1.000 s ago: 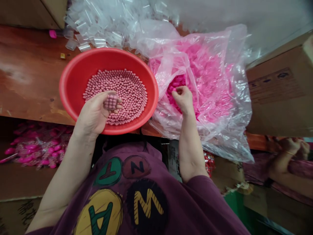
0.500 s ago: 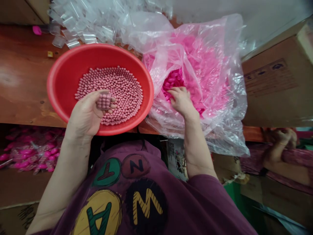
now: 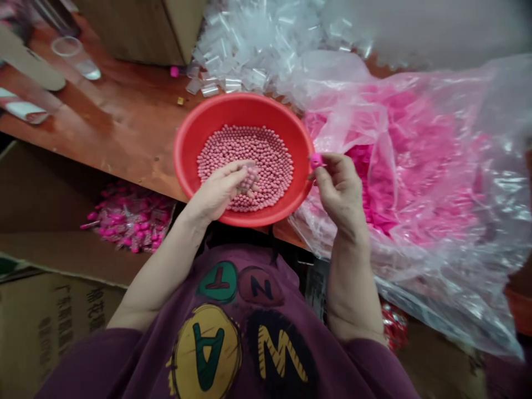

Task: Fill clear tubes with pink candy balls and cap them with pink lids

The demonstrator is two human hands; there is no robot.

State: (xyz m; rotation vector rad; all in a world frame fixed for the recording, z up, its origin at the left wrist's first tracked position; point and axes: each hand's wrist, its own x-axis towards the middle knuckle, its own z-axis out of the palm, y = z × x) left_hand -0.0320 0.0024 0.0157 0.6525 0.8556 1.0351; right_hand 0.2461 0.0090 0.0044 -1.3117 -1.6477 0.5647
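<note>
My left hand point(image 3: 222, 185) is over the red basin point(image 3: 185, 149), closed round a small clear container of pink beads point(image 3: 248, 178). Loose pink beads point(image 3: 270, 158) cover the bottom of the basin. At the basin's right rim, my right hand point(image 3: 338, 185) pinches a small bright pink plastic cap point(image 3: 316, 160) between thumb and fingers. Just right of that hand lies a clear plastic bag point(image 3: 494, 221) with many bright pink pieces point(image 3: 378, 216) inside, partly covered by its folds.
Behind the basin is a heap of clear plastic containers point(image 3: 266, 39). A cardboard box point(image 3: 141, 27) and a clear cup point(image 3: 77, 58) stand on the wooden table point(image 3: 137, 122). Below the table's left edge, an open carton holds several pink-capped pieces point(image 3: 131, 219).
My right hand has come out of the bag to the basin's rim with a pink cap. The left hand keeps its container over the beads. The view has shifted left.
</note>
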